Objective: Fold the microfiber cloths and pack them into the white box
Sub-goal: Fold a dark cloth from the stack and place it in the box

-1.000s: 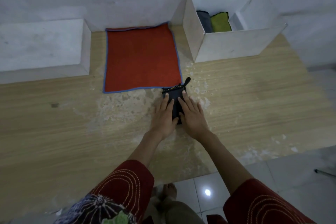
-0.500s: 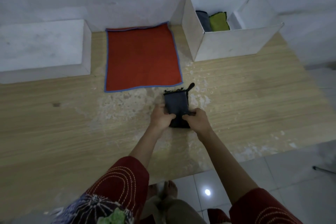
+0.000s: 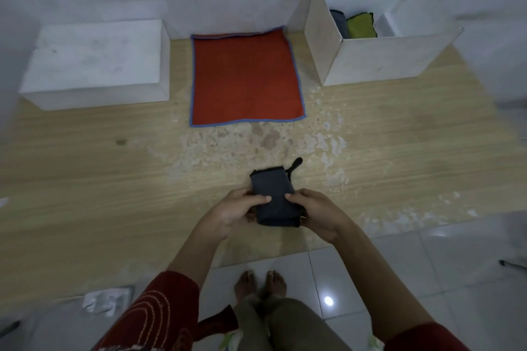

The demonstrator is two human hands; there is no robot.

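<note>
Both hands, left hand (image 3: pixel 231 212) and right hand (image 3: pixel 315 215), fingers pinching folded dark cloth (image 3: pixel 273 196) by its sides; orange cloth (image 3: pixel 245 77) flat beyond fingers.

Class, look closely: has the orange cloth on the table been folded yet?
No, the orange cloth lies spread flat on the wooden table, its blue edging visible all round.

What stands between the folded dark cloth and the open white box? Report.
Nothing visible. The left hand and right hand grip the folded dark cloth; bare table lies between it and the open white box. The red cloth lies further left.
</note>
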